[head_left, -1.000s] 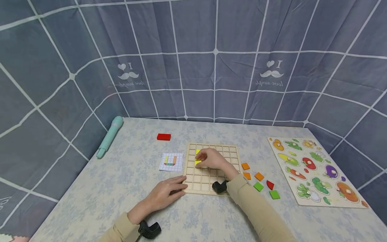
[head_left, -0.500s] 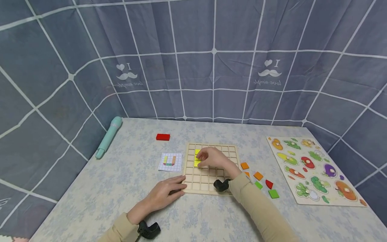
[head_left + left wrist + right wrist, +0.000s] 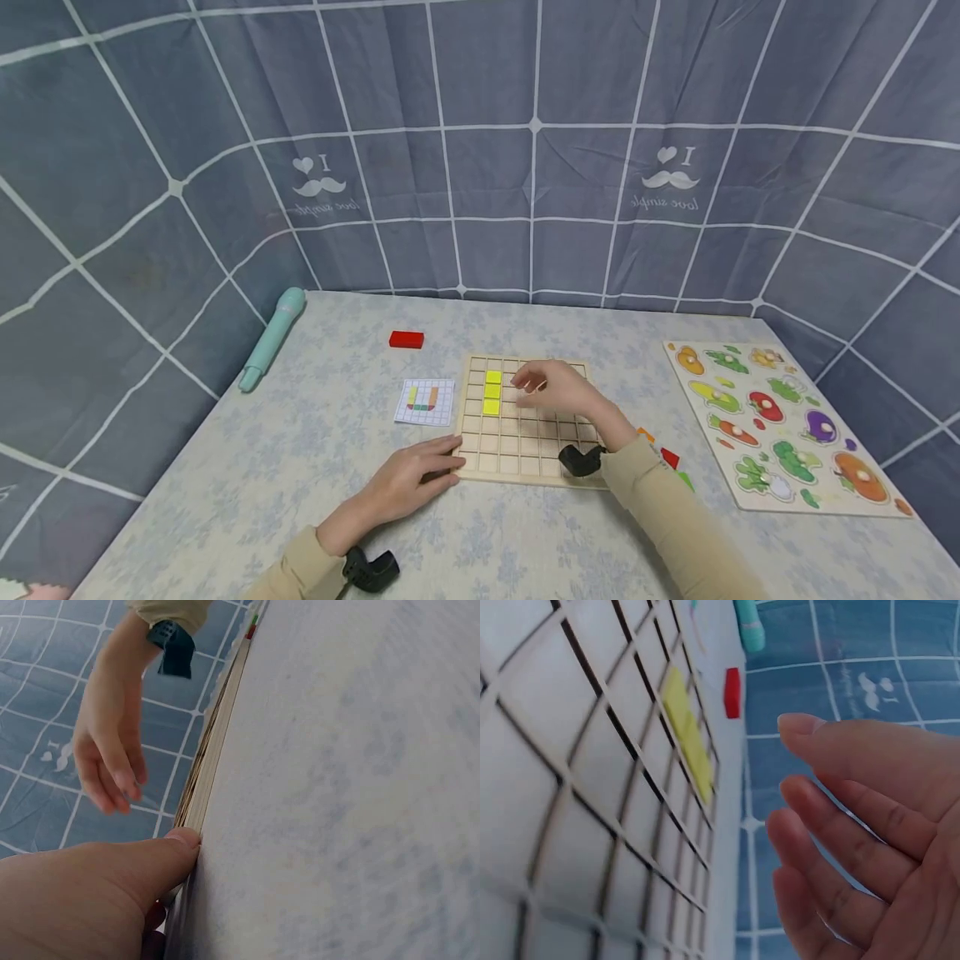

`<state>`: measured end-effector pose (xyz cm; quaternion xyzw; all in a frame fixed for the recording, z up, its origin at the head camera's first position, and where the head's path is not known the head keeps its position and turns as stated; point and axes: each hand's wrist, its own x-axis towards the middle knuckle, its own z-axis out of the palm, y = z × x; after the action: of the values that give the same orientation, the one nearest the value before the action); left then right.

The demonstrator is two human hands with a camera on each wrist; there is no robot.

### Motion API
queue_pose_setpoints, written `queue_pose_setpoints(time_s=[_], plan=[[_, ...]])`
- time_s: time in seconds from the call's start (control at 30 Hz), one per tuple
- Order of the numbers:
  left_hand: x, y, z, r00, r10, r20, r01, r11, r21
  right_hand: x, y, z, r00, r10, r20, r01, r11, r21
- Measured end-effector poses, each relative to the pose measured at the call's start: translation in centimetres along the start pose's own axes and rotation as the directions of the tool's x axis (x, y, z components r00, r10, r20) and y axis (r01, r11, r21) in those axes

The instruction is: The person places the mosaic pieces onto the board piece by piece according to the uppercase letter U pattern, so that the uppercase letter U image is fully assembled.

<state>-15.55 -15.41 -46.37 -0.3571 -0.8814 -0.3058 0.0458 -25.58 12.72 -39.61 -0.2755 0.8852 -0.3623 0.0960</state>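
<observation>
1. Your right hand (image 3: pixel 558 389) is released: its fingers curve loosely above the board, just right of the tiles, holding nothing.
2. Your left hand (image 3: pixel 411 479) rests on the board's left edge, fingers extended, thumb touching the rim; it is not clenched.
3. The pale, wooden-looking square grid board (image 3: pixel 517 454) lies flat before you. It looks stiff and fairly light, so it could slide on the cloth; steady it by the rim.
4. Three square bright-yellow flat tiles (image 3: pixel 492 391) sit in a line in the second column from the left, towards the far side.
5. Expect those tiles to be light, rigid, smooth and hard to break. Their flat faces may slip, so pinch opposite edges between thumb and fingertip.
6. A white printed paper card (image 3: pixel 423 402) lies just left of the board; it should bend easily, so lift it by a corner.
7. A glossy red rectangular block (image 3: pixel 407 340) lies beyond the card; its long sides should give the surest hold.
</observation>
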Motion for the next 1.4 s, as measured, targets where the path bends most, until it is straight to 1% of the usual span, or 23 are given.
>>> queue_pose_setpoints(time_s=[0.13, 0.27, 0.37, 0.47, 0.57, 0.63, 0.73, 0.9, 0.97, 1.13, 1.4], plan=[[0.1, 0.0, -0.1, 1.000, 0.010, -0.007, -0.010, 1.000, -0.005, -2.2, 0.1, -2.5, 0.998, -0.024, -0.056, 0.023, 1.000, -0.015], [0.0, 0.0, -0.1, 1.000, 0.014, -0.008, -0.014, 1.000, -0.002, -4.7, 0.8, -4.2, 0.992, -0.033, -0.118, 0.030, 0.999, -0.029], [0.0, 0.0, -0.1, 1.000, 0.012, -0.006, -0.012, 1.000, -0.002, -6.4, 1.7, -4.8, 0.987, -0.022, -0.160, 0.016, 0.999, -0.035], [0.0, 0.0, -0.2, 1.000, 0.007, -0.006, -0.007, 1.000, -0.005, -8.0, 2.6, -4.9, 0.981, 0.001, -0.195, -0.006, 1.000, -0.024], [0.0, 0.1, -0.2, 1.000, 0.004, -0.006, -0.004, 1.000, -0.005, -9.5, 3.5, -4.8, 0.978, 0.011, -0.208, -0.019, 0.999, -0.039], [0.0, 0.1, -0.2, 1.000, 0.005, -0.004, -0.005, 1.000, -0.005, -10.5, 4.2, -4.7, 0.979, 0.018, -0.203, -0.028, 0.999, -0.047], [0.0, 0.1, -0.2, 1.000, 0.008, -0.003, -0.008, 1.000, -0.006, -11.8, 5.1, -4.5, 0.984, 0.038, -0.175, -0.048, 0.998, -0.048], [0.0, 0.2, -0.1, 1.000, 0.005, -0.005, -0.005, 1.000, -0.003, -13.3, 6.1, -4.3, 0.984, 0.107, -0.141, -0.113, 0.993, -0.033], [0.0, 0.2, -0.1, 1.000, 0.004, -0.006, -0.004, 1.000, -0.002, -13.7, 6.3, -4.3, 0.986, 0.107, -0.126, -0.111, 0.994, -0.024], [0.0, 0.3, -0.1, 1.000, -0.001, -0.003, 0.001, 1.000, -0.010, -14.5, 6.8, -4.0, 0.995, 0.063, -0.075, -0.061, 0.998, 0.027], [0.1, 0.2, 0.0, 1.000, -0.017, 0.004, 0.017, 1.000, -0.013, -15.2, 7.7, -3.4, 0.999, 0.038, -0.029, -0.035, 0.995, 0.096]])
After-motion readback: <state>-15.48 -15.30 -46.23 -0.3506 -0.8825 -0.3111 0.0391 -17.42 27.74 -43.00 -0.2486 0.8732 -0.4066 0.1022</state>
